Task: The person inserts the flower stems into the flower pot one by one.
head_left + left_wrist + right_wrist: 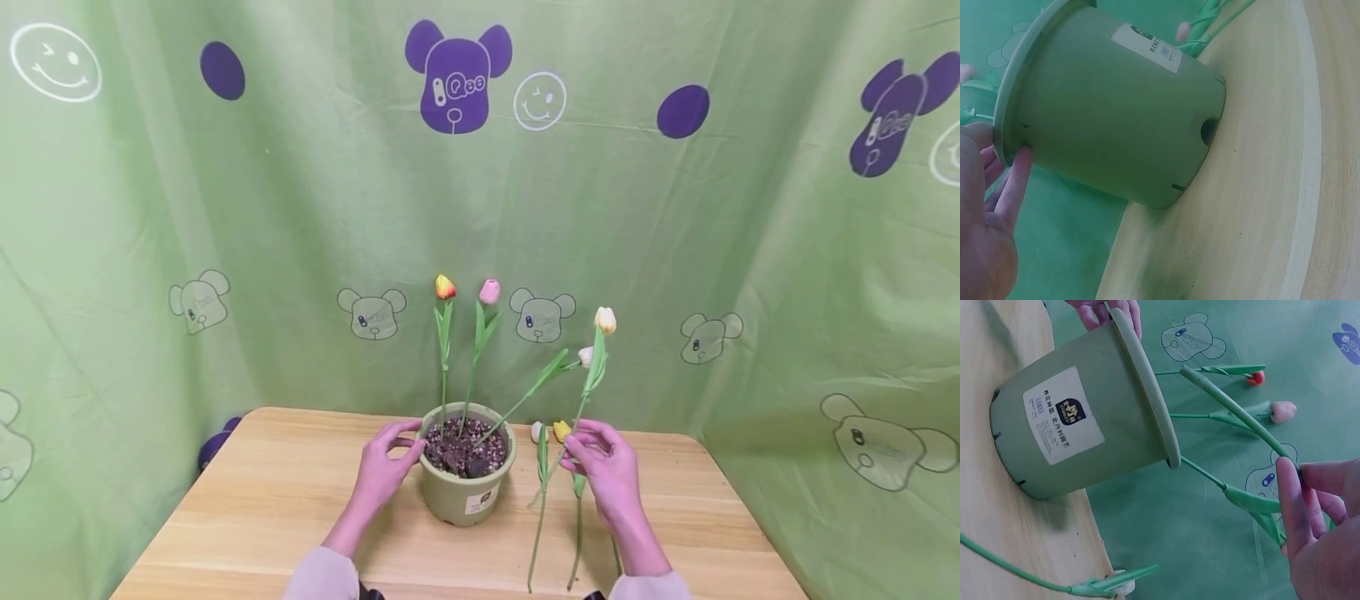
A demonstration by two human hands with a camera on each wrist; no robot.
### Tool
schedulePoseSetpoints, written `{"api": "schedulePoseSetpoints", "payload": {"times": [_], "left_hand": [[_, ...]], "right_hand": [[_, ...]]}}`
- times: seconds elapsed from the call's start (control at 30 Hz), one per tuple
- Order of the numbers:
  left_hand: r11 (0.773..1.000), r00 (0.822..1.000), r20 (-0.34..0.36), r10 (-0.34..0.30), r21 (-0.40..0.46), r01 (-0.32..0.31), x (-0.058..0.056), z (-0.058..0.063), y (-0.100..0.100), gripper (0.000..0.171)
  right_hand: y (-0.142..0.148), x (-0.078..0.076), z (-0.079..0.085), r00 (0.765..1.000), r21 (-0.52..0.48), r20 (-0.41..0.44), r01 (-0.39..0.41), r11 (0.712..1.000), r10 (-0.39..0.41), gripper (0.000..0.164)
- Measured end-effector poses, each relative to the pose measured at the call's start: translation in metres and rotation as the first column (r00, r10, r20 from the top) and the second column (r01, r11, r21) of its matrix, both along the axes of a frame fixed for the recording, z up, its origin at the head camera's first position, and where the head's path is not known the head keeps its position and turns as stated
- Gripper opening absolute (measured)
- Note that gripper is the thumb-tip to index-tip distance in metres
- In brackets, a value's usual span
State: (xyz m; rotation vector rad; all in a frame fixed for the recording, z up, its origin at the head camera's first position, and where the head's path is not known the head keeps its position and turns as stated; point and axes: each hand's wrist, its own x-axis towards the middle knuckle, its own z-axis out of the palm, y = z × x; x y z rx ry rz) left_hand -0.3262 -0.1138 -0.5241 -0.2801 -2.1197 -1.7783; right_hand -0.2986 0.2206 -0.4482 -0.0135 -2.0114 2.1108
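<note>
Head and wrist views of a potted arrangement of artificial tulips. A green plant pot (pixel 442 500) stands upright on the wood-grained desk (pixel 262 500), filled with dark, speckled soil (pixel 467 454). The left hand (pixel 381 467) pinches the rim on the pot's left side, a fingertip set against the wall just beneath the lip. The right hand (pixel 609 471), to the right of the pot, pinches the stem of a white tulip (pixel 596 367) with an orange tinge between thumb and fingers; its bloom points upward, and its lower end slants down toward the pot, clear of the soil.

3 tulips are rooted in the soil: a red-and-yellow tulip (pixel 445 333) and a pink tulip (pixel 480 333), both nearly upright, and a pale tulip (pixel 543 377) leaning far to the right, its bloom partly behind the held flower. On the desk, between the pot and the right forearm, lie a second white tulip (pixel 542 462) and a yellow tulip (pixel 578 486), with a further stem (pixel 617 554) mostly hidden by the right hand. The pot bears a printed white label (pixel 1063 415). A green curtain (pixel 300 208) with bear-head and smiling-face motifs encloses the desk.
</note>
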Motion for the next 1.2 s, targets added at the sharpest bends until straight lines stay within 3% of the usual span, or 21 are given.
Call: {"api": "schedulePoseSetpoints", "payload": {"times": [0.6, 1.2], "left_hand": [[0.999, 1.000, 0.015, -0.003, 0.044, 0.002, -0.002, -0.004, 0.000, 0.037], [0.999, 1.000, 0.021, -0.006, 0.046, 0.005, -0.001, -0.001, 0.001, 0.037]], "right_hand": [[-0.043, -0.021, 0.010, 0.997, -0.047, -0.070, -0.029, 0.998, 0.026, 0.039], [-0.090, -0.043, 0.014, 0.988, -0.070, -0.155, 0.005, 0.998, -0.016, 0.038]]}}
